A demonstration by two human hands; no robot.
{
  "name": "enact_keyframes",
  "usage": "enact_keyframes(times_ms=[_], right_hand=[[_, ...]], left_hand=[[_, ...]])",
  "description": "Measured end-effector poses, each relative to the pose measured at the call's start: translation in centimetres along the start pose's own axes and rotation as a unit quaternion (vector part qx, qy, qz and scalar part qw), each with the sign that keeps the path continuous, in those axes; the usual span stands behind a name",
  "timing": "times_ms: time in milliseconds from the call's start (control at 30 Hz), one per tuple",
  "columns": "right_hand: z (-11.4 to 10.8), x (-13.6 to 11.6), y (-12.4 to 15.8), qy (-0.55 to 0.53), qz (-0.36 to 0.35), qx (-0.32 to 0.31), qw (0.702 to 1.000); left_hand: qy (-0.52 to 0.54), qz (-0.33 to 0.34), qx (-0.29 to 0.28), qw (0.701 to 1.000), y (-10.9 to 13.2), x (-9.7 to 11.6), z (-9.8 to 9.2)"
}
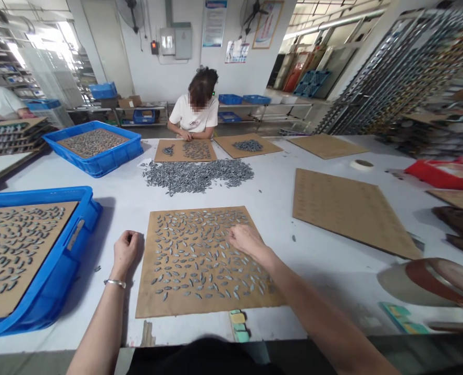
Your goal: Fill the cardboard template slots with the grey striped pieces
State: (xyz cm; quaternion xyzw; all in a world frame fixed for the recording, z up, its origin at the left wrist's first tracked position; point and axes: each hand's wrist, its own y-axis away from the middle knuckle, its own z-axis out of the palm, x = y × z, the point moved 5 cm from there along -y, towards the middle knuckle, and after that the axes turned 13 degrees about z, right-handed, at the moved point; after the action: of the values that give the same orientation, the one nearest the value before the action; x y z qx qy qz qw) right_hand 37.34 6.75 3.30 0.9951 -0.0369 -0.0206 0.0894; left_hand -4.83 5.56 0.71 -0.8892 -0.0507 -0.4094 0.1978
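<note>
A brown board (pixel 145 291) lies in front of me, covered with small grey leaf-shaped pieces (pixel 202 296) spread apart in loose rows. Over its upper right part is my right hand (pixel 245 239), fingers pinched together and pointing left; whatever they may hold is too small to make out. My left hand (pixel 126 249) rests on the white table just left of the board, its fingers curled closed, with a silver bangle at the wrist. Any piece inside that hand is hidden. Beyond the board lies a large heap of the same grey pieces (pixel 188 177).
Two blue trays (pixel 88 200) (pixel 114 161) with filled boards stand at the left. Across the table (pixel 270 195) a person (pixel 196 112) works at another board. Bare boards (pixel 344 208), a tape roll (pixel 361 164), a red bag (pixel 442 174) and a round container (pixel 411 281) are at the right.
</note>
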Motion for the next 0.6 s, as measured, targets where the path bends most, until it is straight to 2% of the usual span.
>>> enact_keyframes(times_ms=[133, 267, 400, 600], right_hand=[[-0.4, 0.0, 0.1, -0.014, 0.012, 0.0, 1.0], [-1.1, -0.7, 0.1, -0.037, -0.028, 0.007, 0.999], [-0.8, -1.9, 0.1, -0.016, -0.074, -0.006, 0.997], [0.1, -2.0, -0.2, 0.005, -0.029, -0.003, 1.0]], left_hand=[[0.0, 0.002, 0.0, 1.0, 0.0, -0.3, 0.1], [-0.007, 0.011, 0.002, 1.0, -0.1, -0.4, 0.1], [-0.007, 0.009, 0.005, 1.0, -0.1, -0.2, 0.0], [0.001, 0.018, 0.007, 1.0, -0.1, 0.3, -0.1]])
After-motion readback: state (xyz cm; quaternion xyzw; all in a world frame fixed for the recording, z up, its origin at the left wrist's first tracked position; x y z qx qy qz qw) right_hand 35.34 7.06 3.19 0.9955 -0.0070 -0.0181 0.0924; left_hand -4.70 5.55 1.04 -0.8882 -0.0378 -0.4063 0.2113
